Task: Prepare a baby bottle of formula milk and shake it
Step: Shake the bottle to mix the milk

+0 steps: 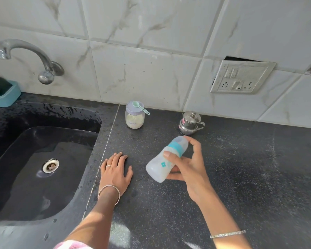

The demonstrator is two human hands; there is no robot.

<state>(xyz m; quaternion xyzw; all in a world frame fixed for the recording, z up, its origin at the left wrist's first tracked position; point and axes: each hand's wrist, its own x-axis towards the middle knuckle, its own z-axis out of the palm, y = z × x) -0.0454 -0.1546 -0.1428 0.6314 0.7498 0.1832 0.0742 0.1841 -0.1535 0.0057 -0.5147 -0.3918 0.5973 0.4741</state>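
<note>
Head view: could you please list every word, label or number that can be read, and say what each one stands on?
Nothing here can be quoted.
Powder jar: faint grey print on its side, too blurred to read.
Steel pot: pink sticker, too small to read.
Baby bottle: teal shapes only, no legible text.

Likely home kitchen: sink [43, 169], tap [25, 56], granite counter [241, 168], tiled wall [151, 42].

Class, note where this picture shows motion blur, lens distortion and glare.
Head view: the baby bottle in the right hand looks motion-blurred; the left hand, flat on the countertop, is sharper; tile joints bow from the wide-angle lens; a bright sun patch glares near the bottom edge.
</note>
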